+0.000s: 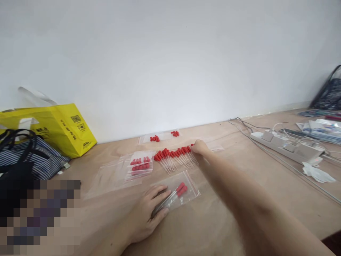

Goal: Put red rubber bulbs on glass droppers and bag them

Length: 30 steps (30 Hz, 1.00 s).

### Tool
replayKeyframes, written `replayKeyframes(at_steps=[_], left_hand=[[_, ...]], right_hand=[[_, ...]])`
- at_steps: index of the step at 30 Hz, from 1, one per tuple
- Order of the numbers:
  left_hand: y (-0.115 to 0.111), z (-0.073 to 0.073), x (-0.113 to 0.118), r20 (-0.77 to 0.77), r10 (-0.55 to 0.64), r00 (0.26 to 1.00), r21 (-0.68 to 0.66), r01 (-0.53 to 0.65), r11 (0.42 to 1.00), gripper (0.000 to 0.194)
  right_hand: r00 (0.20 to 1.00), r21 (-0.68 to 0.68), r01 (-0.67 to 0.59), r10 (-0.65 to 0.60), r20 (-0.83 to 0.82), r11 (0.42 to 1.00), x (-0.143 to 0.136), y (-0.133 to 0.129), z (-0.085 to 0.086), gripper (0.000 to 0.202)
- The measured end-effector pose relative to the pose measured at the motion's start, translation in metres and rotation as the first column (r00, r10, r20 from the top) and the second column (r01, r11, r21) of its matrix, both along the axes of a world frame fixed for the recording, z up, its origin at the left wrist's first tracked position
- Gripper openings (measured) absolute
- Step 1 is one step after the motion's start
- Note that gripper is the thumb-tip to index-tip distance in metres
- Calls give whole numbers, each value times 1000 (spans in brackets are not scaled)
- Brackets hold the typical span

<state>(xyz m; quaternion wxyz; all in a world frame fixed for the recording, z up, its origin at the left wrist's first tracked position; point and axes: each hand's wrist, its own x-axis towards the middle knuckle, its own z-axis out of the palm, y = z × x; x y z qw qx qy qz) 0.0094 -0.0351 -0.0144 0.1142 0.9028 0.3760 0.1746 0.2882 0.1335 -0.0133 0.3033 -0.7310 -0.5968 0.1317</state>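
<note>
My left hand point(147, 213) is closed on the near end of a clear zip bag point(191, 183). Inside that bag lie two glass droppers with red rubber bulbs point(182, 189). Farther back, a row of loose droppers point(170, 160) lies side by side, red bulbs toward the wall and glass tips toward me. At the row's right end my right hand point(199, 147) is closed, a red bulb at its fingertips; part of its grip is hidden. Left of the row is a stack of filled zip bags point(140, 167) with red bulbs showing through.
Flat clear bags point(109, 177) lie at left, and more bagged droppers point(154, 138) rest near the wall. A yellow bag point(66, 128) and a striped bag point(50, 160) stand at left. A power strip point(287, 147) with cables and a crumpled tissue point(318, 173) are at right.
</note>
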Motion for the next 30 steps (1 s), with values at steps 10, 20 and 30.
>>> replayKeyframes(at_steps=[10,20,30], left_hand=[[2,4,4,-38,-10,999,2,10,1000,40],[2,3,4,-83,2,997,-9,-3,1000,41],[-1,12,10,-105,7,994,-31,-10,999,39]], right_hand=[[790,270,53,125,-600,961,20,-87,2,31],[486,211,97,138,-863,973,-9,-122,-16,28],[433,146,-308,275,-858,940,-20,-149,-13,33]])
